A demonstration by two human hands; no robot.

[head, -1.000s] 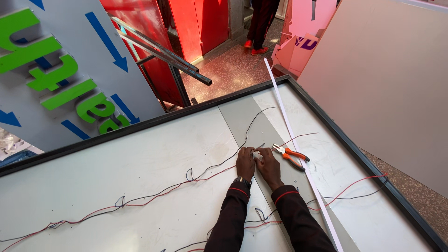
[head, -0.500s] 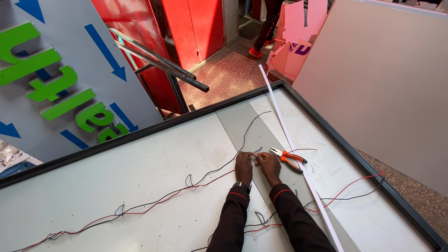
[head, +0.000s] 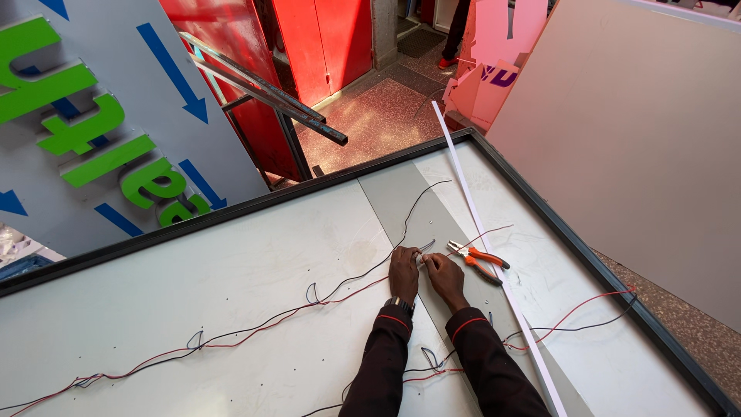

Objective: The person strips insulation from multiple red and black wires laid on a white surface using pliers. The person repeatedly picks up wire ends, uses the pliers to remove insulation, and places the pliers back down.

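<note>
A large white framed panel (head: 231, 309) fills the lower frame, with a sign board (head: 116, 139) bearing green letters and blue arrows at upper left. A white strip (head: 494, 255) crosses the panel diagonally, with orange-handled pliers (head: 478, 261) touching it just right of the hands. At centre, the left hand (head: 404, 270) and right hand (head: 446, 276) meet, each grip pinched on the red and black wires (head: 255, 324).

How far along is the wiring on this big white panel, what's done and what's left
Done, by the look of it: a red and black wire run lies across the white panel, knotted at intervals. In hand: the left hand and right hand meet on the wire ends near the grey strip; orange-handled pliers lie beside them. Left: loose wires to the right are unjoined.
</note>
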